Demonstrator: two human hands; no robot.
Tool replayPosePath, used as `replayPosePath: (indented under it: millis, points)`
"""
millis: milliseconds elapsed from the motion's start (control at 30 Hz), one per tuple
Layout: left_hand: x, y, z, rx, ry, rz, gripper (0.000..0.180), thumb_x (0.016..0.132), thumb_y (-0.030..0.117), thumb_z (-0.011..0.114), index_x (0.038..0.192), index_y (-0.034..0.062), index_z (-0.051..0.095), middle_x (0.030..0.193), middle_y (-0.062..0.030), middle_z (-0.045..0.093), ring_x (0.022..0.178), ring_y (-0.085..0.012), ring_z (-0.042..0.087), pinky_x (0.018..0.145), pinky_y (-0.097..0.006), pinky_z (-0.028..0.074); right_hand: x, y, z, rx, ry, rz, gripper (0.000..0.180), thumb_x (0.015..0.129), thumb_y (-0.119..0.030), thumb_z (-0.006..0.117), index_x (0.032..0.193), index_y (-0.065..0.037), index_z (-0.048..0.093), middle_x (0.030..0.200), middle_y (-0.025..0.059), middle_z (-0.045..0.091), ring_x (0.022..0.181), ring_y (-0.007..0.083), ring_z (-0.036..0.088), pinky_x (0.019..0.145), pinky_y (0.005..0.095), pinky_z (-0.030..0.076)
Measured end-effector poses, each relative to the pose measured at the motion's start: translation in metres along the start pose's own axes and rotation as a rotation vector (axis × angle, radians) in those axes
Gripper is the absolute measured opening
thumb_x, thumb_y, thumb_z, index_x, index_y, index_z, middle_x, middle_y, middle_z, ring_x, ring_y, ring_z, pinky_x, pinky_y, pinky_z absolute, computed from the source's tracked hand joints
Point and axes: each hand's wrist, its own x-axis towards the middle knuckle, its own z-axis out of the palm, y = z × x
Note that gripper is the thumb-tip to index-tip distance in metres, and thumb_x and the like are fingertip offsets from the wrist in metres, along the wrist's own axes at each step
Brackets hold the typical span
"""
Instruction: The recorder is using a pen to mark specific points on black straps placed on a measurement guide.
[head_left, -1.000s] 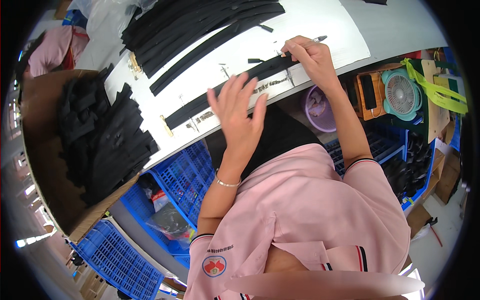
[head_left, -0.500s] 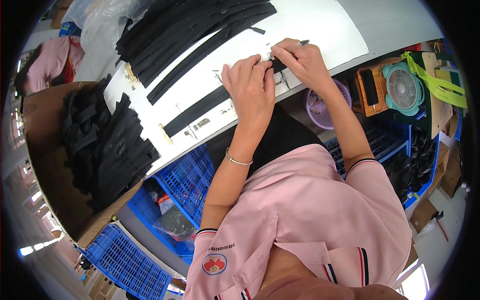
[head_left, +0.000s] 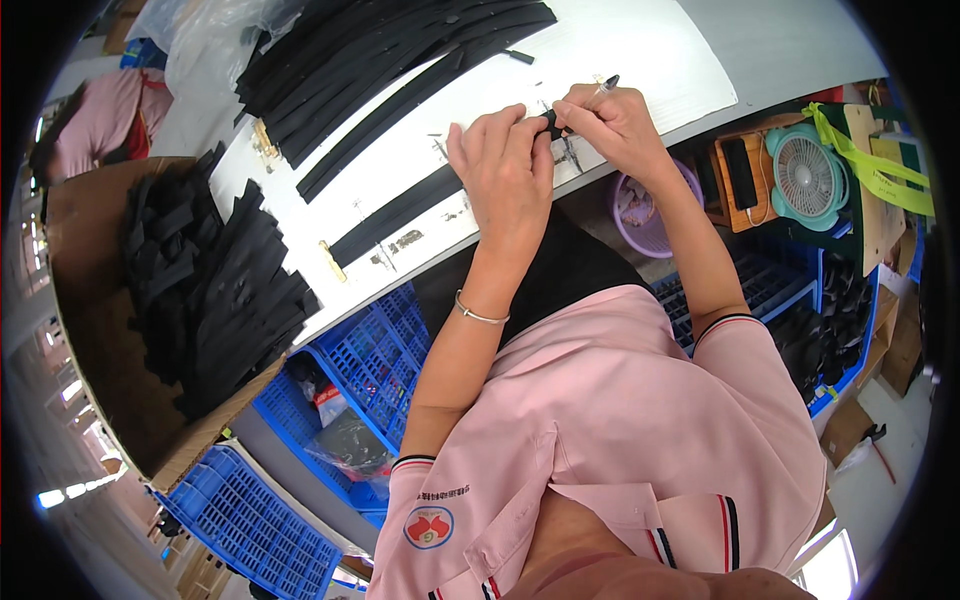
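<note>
A black fabric strip (head_left: 400,212) lies slantwise along the near edge of a white board (head_left: 650,70). My left hand (head_left: 503,165) bears down on its right part, fingers bent over it and the thumb close to the index finger. At the strip's right end, my right hand (head_left: 615,130) is closed around a pen (head_left: 609,85), whose back end sticks up past the fingers. The pen's tip is hidden by the fingers. Dark marks show on the board beside the strip, and a small pale block (head_left: 332,262) sits at its left end.
Many black strips (head_left: 370,75) lie in rows on the board's far side. To the left stands a cardboard box (head_left: 90,250) heaped with more strips. Blue crates (head_left: 250,525) are below. Rightward are a purple basket (head_left: 655,235), a phone (head_left: 737,172) and a teal fan (head_left: 805,175). Another person (head_left: 105,120) bends at far left.
My right hand has shifted slightly right and down, with the pen more upright in it. My left hand stays on the strip almost unmoved.
</note>
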Motion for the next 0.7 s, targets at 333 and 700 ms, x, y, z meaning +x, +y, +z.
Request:
replayPosePath:
  millis: [333, 700]
  points:
    - [-0.005, -0.010, -0.005, -0.002, 0.027, 0.041, 0.025, 0.086, 0.009, 0.075, 0.111, 0.0092, 0.071, 0.127, -0.0091, 0.065, 0.123, -0.0314, 0.056, 0.116, -0.056, 0.029, 0.003, -0.006, -0.001, -0.102, -0.113, 0.047, 0.024, 0.097, -0.020, 0.063, 0.085, -0.001, 0.073, 0.074, 0.0080, 0.072, 0.069, 0.0193, 0.069, 0.064, 0.0324, 0.051]
    - [-0.009, -0.036, -0.041, 0.017, -0.114, -0.010, 0.047, 0.096, 0.023, 0.070, 0.137, 0.0017, 0.059, 0.149, -0.0191, 0.049, 0.143, -0.0376, 0.042, 0.119, -0.066, 0.017, -0.010, 0.007, -0.004, 0.202, 0.293, 0.159, 0.023, 0.106, -0.016, 0.059, 0.106, -0.001, 0.076, 0.077, -0.0007, 0.062, 0.064, 0.0025, 0.047, 0.056, 0.0183, 0.033]
